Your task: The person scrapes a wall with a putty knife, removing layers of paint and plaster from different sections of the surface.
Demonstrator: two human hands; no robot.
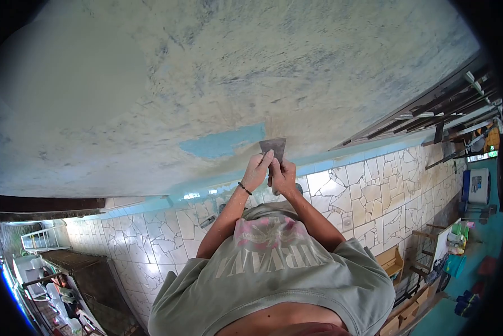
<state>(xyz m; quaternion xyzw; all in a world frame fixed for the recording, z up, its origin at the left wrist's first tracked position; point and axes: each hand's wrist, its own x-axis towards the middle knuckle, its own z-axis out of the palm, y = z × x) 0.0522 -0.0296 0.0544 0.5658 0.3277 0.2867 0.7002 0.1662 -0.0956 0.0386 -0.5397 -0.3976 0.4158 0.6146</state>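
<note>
A putty knife (274, 147) with a wide dark blade is held up between both hands, its blade over the pale, patchy wall (218, 84). My left hand (257, 169) has its fingers closed on the blade's lower left side; a dark bracelet circles that wrist. My right hand (283, 176) is wrapped round the lower part of the tool, by the handle. Left of the blade, a bare light-blue patch (223, 142) shows in the wall's coating. Whitish specks dot both hands.
Below lies a floor of broken white tiles (369, 190). At the right are a wooden louvred window (419, 115), a white cooler (479, 186) and a wooden shelf (391, 262). A dark cabinet (89, 285) stands at the lower left, near a white railing (45, 238).
</note>
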